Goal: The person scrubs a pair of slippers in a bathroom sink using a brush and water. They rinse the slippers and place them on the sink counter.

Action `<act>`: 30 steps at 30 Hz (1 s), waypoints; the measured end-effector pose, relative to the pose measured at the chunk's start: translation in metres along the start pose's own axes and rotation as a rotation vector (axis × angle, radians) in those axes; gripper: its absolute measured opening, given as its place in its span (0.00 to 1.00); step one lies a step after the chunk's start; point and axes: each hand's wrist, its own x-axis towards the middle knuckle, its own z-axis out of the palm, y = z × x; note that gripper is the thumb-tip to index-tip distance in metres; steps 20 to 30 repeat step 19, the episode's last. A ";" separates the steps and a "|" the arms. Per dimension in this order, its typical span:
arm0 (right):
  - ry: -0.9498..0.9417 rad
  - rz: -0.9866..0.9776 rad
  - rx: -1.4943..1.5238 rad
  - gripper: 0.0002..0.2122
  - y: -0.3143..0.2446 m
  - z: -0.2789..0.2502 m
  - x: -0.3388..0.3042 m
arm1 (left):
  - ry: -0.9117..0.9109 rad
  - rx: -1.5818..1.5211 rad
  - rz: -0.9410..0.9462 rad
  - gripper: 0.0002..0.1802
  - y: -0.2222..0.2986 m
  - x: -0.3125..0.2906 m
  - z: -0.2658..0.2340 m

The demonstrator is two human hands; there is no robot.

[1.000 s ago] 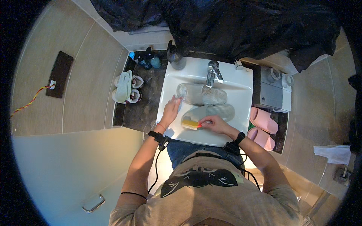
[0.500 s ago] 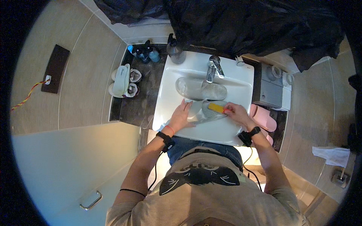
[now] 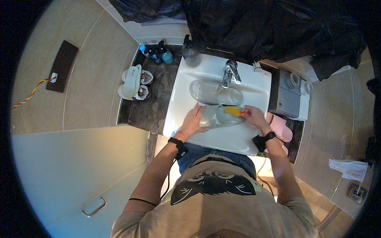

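Note:
Two clear see-through slippers lie crosswise in the white sink (image 3: pixel 222 141). At the nearer slipper (image 3: pixel 212 118), my left hand (image 3: pixel 193 122) grips the left end, thumb on the near side and fingers over the far side. My right hand (image 3: pixel 254 117) is closed around the reddish handle of a small yellow brush (image 3: pixel 233 111). The brush head sits over the dotted right part of that slipper; its bristles are hidden. Just beyond, the farther slipper (image 3: pixel 206 92) rests under the chrome faucet (image 3: pixel 231 73), apart from my hands.
A dark pump bottle (image 3: pixel 191 53) stands at the sink's back left corner. Several blue bottles (image 3: pixel 166 56) and pale shoes (image 3: pixel 131 82) occupy the dark left counter. Pink slippers (image 3: pixel 279 127) and a grey box (image 3: pixel 286 95) are on the right. Dark cloth (image 3: pixel 278 31) hangs behind.
The whole view has shifted slightly. My right hand has moved the brush a little away from me over the nearer slipper. My left hand remains at that slipper's left end.

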 end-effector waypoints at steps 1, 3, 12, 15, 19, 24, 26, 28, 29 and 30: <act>0.037 -0.057 -0.053 0.11 -0.030 0.015 0.000 | -0.004 0.002 -0.006 0.61 0.001 0.000 0.001; 0.063 -0.105 -0.114 0.10 -0.076 0.037 0.000 | 0.009 0.008 -0.009 0.61 0.000 -0.002 0.005; 0.054 0.132 0.061 0.08 -0.031 0.013 -0.005 | -0.007 -0.024 -0.009 0.60 0.002 0.004 -0.001; 0.039 0.015 -0.007 0.07 -0.089 0.030 -0.027 | 0.002 -0.027 -0.005 0.60 0.000 0.002 0.000; -0.087 0.156 0.035 0.13 -0.063 0.017 -0.021 | -0.042 -0.030 -0.028 0.59 0.000 0.004 -0.001; -0.087 0.156 0.035 0.13 -0.063 0.017 -0.021 | -0.042 -0.030 -0.028 0.59 0.000 0.004 -0.001; -0.087 0.156 0.035 0.13 -0.063 0.017 -0.021 | -0.042 -0.030 -0.028 0.59 0.000 0.004 -0.001; -0.087 0.156 0.035 0.13 -0.063 0.017 -0.021 | -0.042 -0.030 -0.028 0.59 0.000 0.004 -0.001; -0.087 0.156 0.035 0.13 -0.063 0.017 -0.021 | -0.042 -0.030 -0.028 0.59 0.000 0.004 -0.001; -0.087 0.156 0.035 0.13 -0.063 0.017 -0.021 | -0.042 -0.030 -0.028 0.59 0.000 0.004 -0.001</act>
